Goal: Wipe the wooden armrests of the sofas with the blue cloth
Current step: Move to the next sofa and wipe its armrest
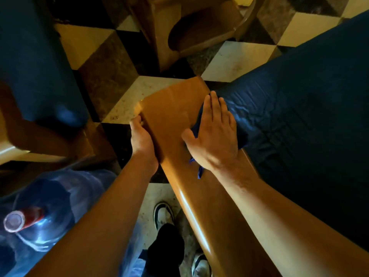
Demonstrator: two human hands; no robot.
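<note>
The armrest lay bare ahead of the right hand, which pressed the blue cloth flat at its inner edge. The dark sofa cushion crowded that side, and the left hand gripped the outer edge. A water jug and a second sofa narrowed the tiled floor to the left.

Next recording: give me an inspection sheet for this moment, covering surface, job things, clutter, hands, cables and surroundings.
Surface: wooden armrest, glossy, running toward the camera.
Job's things: blue cloth flat on the armrest, beside the dark sofa cushion.
Clutter: water bottle with red cap, lower left.
Hands: right hand pressing the cloth with straight fingers; left hand gripping the armrest's outer edge.
Cables: nothing seen.
Surroundings: checkered floor; wooden table ahead; a second sofa at left.
</note>
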